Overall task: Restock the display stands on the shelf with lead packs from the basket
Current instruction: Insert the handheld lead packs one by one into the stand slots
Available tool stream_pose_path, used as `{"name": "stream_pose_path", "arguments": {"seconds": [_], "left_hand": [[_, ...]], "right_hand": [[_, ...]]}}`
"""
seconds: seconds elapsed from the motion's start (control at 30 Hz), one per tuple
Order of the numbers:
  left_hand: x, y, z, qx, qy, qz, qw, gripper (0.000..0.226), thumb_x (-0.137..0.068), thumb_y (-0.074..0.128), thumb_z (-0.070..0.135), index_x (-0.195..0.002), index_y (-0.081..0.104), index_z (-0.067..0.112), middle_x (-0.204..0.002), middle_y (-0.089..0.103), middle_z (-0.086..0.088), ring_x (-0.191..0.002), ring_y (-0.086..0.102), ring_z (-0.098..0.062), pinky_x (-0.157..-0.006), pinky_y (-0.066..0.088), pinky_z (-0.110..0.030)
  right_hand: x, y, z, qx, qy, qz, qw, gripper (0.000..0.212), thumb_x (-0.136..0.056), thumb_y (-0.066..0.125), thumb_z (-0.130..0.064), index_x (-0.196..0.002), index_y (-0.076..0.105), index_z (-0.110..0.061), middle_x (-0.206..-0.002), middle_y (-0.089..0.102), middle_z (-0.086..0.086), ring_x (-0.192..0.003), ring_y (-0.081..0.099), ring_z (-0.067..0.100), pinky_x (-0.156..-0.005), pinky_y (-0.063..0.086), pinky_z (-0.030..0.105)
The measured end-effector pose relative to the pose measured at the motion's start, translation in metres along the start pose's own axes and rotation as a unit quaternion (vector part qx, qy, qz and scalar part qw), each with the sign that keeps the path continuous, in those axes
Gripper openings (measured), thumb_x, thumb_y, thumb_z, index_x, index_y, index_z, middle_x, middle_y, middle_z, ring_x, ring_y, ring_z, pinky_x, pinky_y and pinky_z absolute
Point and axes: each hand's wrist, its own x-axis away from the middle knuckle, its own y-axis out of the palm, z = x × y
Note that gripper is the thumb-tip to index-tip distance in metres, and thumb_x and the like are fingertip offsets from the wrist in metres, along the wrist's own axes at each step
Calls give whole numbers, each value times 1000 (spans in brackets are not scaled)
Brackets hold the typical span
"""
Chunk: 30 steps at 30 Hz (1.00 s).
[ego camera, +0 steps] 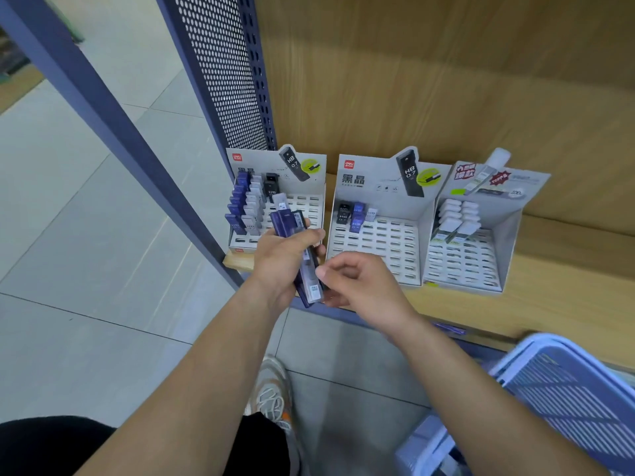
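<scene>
Three white cardboard display stands sit on the wooden shelf (549, 269). The left stand (309, 204) holds several blue, grey and black lead packs on its left side. Only a few packs stand at the top left of the middle stand (378, 242). White packs fill the upper left of the right stand (481, 255). My left hand (281, 262) grips a bundle of blue and clear lead packs (292, 228) in front of the left stand. My right hand (360, 283) pinches the lower end of that bundle with thumb and fingers.
A light blue plastic basket (567, 389) sits at the lower right, below the shelf edge. A perforated dark blue metal panel (223, 70) and post (103, 108) border the shelf on the left. Grey tiled floor and my shoe (275, 389) lie below.
</scene>
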Motion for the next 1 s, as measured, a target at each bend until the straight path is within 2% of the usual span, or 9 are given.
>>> {"name": "stream_pose_path", "arguments": {"seconds": [0.1,0.27,0.43,0.53,0.67,0.8,0.9,0.93,1.0], "left_hand": [[8,0,3,1,-3,-5,1000,10,-87,72,0,-85,65,7,-64,63,-8,-56,62,-18,-62,55,-34],[10,-2,7,-13,13,5,1000,11,-86,75,3,-90,66,7,-70,67,-11,-61,67,-20,-57,59,-32],[3,-7,6,-34,30,32,998,16,-84,79,7,-89,67,16,-72,75,2,-61,70,-15,-57,56,-27],[0,-9,1,-61,39,35,997,20,-82,81,6,-86,67,20,-69,75,3,-63,66,-21,-61,56,-31],[-4,-13,-4,-74,45,22,996,24,-83,77,0,-87,62,18,-65,71,1,-68,62,-27,-55,52,-30],[-9,-21,-11,-82,28,17,996,23,-83,79,1,-91,65,19,-69,72,1,-70,63,-25,-57,54,-31],[-15,-24,-16,-90,27,14,995,22,-82,79,1,-89,64,15,-67,69,-3,-70,61,-29,-59,52,-33],[-17,-24,-17,-94,26,13,995,21,-82,79,1,-88,64,15,-66,68,-4,-70,61,-29,-60,52,-34],[-22,-24,-19,-101,24,8,995,21,-82,79,2,-88,64,15,-67,68,-3,-70,62,-28,-60,53,-34]], "right_hand": [[5,-2,-8,-17,15,-7,1000,1,-91,70,-8,-92,70,-8,-83,75,15,-71,73,24,-73,61,35],[6,-8,-14,21,19,8,1000,9,-92,65,-2,-92,70,-10,-79,72,10,-66,70,19,-67,61,30],[7,-27,-20,41,-26,48,998,23,-99,52,-4,-95,71,-16,-89,57,5,-64,67,18,-58,59,33],[1,-35,-22,38,-53,79,995,14,-95,61,-3,-98,70,-12,-94,60,10,-62,65,18,-58,58,31],[-20,-53,-21,45,-71,168,982,14,-87,73,-3,-99,67,-4,-84,69,12,-65,67,20,-69,61,36],[-56,-66,-18,186,-125,195,955,7,-90,71,-9,-94,70,-15,-82,72,2,-74,70,15,-77,60,30],[-84,-63,-19,290,-159,175,927,8,-92,70,-13,-97,72,-18,-84,69,-8,-71,62,-4,-72,49,6],[-93,-62,-19,321,-163,167,918,8,-92,69,-13,-99,73,-16,-83,69,-7,-69,61,-4,-68,45,2],[-108,-59,-17,378,-162,151,899,10,-92,68,-13,-101,74,-14,-84,68,-6,-70,60,3,-68,45,4]]}}
